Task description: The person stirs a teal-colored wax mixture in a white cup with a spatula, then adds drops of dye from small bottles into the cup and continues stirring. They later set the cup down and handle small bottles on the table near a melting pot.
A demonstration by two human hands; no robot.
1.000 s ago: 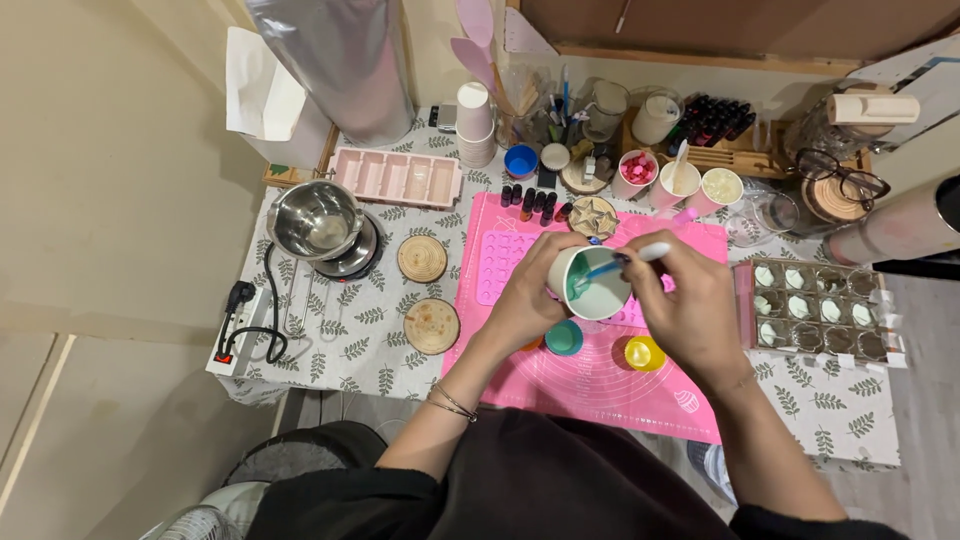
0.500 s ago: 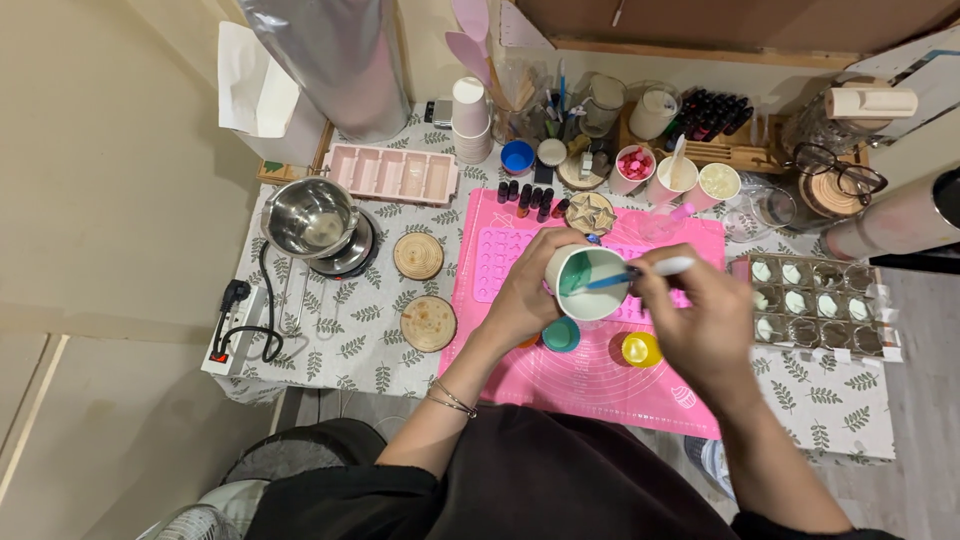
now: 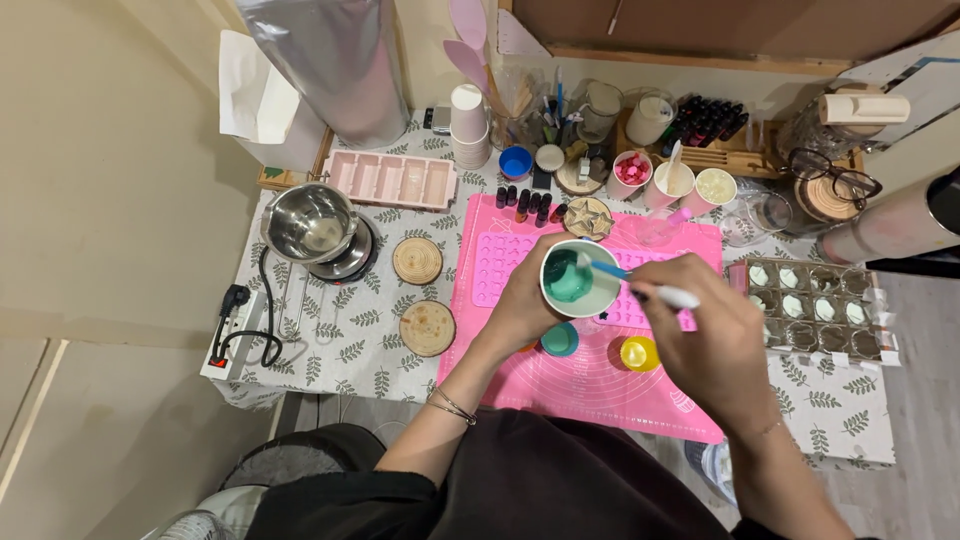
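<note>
Holding tight, the left hand (image 3: 522,305) wraps around a white paper cup (image 3: 580,279) with teal goo inside, up over the pink silicone mat (image 3: 600,390). Fingers of the right hand (image 3: 715,340) pinch a white stir stick (image 3: 640,285), its tip down in the cup. Small teal (image 3: 560,340) and yellow cups (image 3: 639,352) sit just below.

Over the pink mat (image 3: 590,385) on the table (image 3: 345,345), the left hand (image 3: 520,300) wraps around a white cup (image 3: 580,279) of teal liquid. The right hand (image 3: 715,345) pinches a white stick (image 3: 640,285), its tip dipped in the cup. Small teal (image 3: 560,340) and yellow (image 3: 639,353) cups sit just below.
</note>
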